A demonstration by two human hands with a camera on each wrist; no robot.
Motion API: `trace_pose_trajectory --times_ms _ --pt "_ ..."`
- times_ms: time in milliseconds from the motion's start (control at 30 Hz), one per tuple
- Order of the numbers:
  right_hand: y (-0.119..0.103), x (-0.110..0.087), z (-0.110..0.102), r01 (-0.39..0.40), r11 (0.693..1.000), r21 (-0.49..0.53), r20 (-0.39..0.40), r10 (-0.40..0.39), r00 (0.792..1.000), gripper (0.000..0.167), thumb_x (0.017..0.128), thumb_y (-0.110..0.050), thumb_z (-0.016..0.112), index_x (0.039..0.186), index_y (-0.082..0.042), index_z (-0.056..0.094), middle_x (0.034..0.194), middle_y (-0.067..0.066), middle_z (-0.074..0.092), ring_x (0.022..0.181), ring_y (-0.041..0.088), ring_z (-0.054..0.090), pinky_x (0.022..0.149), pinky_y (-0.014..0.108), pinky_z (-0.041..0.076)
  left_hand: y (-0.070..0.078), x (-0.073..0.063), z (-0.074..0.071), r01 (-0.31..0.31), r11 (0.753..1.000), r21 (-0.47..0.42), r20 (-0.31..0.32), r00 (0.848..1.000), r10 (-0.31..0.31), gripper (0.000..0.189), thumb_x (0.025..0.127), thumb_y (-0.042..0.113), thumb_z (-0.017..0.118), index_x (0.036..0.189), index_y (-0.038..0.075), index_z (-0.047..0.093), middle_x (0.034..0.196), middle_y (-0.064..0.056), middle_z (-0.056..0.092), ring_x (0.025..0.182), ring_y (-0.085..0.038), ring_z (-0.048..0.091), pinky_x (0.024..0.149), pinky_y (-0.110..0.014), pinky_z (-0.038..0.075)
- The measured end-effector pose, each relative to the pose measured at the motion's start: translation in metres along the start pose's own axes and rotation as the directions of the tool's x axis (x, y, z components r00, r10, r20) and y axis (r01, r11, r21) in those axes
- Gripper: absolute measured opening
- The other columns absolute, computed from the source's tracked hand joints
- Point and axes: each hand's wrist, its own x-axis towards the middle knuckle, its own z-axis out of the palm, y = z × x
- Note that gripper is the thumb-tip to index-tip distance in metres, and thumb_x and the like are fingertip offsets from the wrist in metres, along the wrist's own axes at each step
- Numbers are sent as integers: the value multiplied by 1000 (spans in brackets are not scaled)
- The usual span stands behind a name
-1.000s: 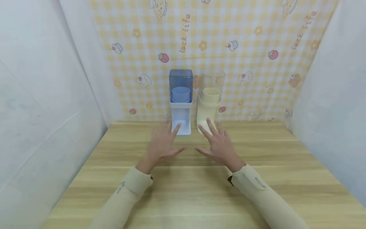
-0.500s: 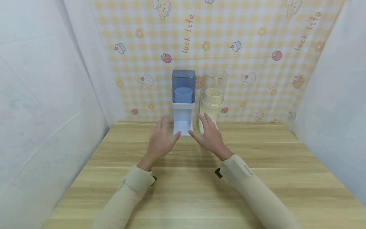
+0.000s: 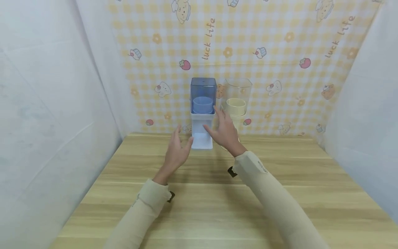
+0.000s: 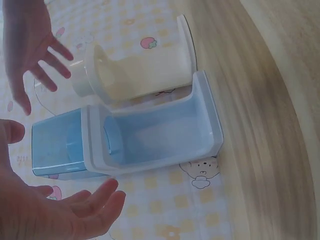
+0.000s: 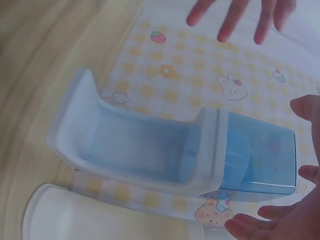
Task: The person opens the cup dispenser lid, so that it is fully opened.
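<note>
A blue dispenser (image 3: pixel 203 103) with a tinted blue tank on a pale base stands at the table's back edge, and a cream dispenser (image 3: pixel 237 100) with a clear tank stands right beside it. My left hand (image 3: pixel 175 152) hovers just left of the blue base with its fingers spread, holding nothing. My right hand (image 3: pixel 224 133) is raised on the blue base's right side and covers the cream base. In the left wrist view the blue dispenser (image 4: pixel 150 140) lies between the left hand (image 4: pixel 75 215) and the right hand (image 4: pixel 30 45). The right wrist view shows the blue dispenser (image 5: pixel 165 150) close up.
The wooden table (image 3: pixel 202 207) stretches toward me. A yellow checked cartoon backdrop (image 3: pixel 264 34) rises right behind the dispensers. White fabric walls (image 3: pixel 46 103) close in both sides.
Both hands have moved forward and closer together, from flat over the table to either side of the blue dispenser. The right hand has also risen and shifted left.
</note>
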Motion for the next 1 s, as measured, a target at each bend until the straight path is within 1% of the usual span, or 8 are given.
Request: trace_pose_trajectory --times_ms 200,300,433,533,633,700,833,1000 --pt "-12 31 -1 -12 998 54 -65 15 998 83 89 -44 70 155 -13 31 148 26 38 129 41 45 94 58 47 -3 -2 -1 5 1000 -12 36 999 -4 73 101 41 51 159 13 16 156 -19 30 123 -40 48 89 -56 49" --pt "-18 43 0 -39 996 81 -85 46 995 83 89 -47 69 156 -15 30 150 25 36 130 42 44 97 57 45 -3 -3 -2 12 1000 -13 48 999 -12 72 101 41 50 158 14 16 156 -19 29 122 -40 49 90 -55 49" --pt "-25 55 1 -109 989 98 -98 119 988 83 89 -52 66 156 -22 28 158 23 23 139 45 34 100 59 42 -4 -6 -3 23 1000 -16 52 998 -23 70 102 42 49 158 15 18 156 -18 29 123 -41 49 91 -56 49" --pt "-29 63 1 -138 985 100 -105 149 983 84 89 -53 66 157 -23 27 162 19 14 145 45 21 107 61 34 -4 -6 -4 32 999 -25 52 998 -30 69 102 42 50 158 15 20 155 -19 30 123 -41 49 91 -56 49" --pt "-32 72 1 -153 984 92 -93 162 982 86 89 -55 65 158 -24 25 163 18 11 147 45 13 113 61 23 -6 -6 -4 40 999 -34 59 998 -38 70 101 43 50 158 16 20 155 -19 30 124 -40 49 91 -57 49" --pt "-34 77 2 -160 982 99 -77 168 983 87 89 -55 65 158 -26 22 163 19 10 147 47 11 114 63 20 -7 -6 -5 45 998 -38 61 997 -43 69 101 43 51 157 18 21 155 -18 30 124 -40 49 91 -57 49" --pt "-39 85 5 -175 978 116 -65 183 981 89 88 -57 66 159 -32 18 162 22 7 145 50 12 113 62 22 -11 -7 -7 47 998 -38 65 997 -44 66 101 43 51 156 17 25 155 -15 31 124 -41 49 90 -56 49" --pt "-43 94 6 -233 966 116 -56 240 969 91 85 -60 67 158 -33 19 162 22 3 147 48 8 113 63 22 -17 -9 -8 3 998 -55 100 995 2 62 103 40 49 153 11 29 153 -22 30 122 -46 48 90 -56 50"
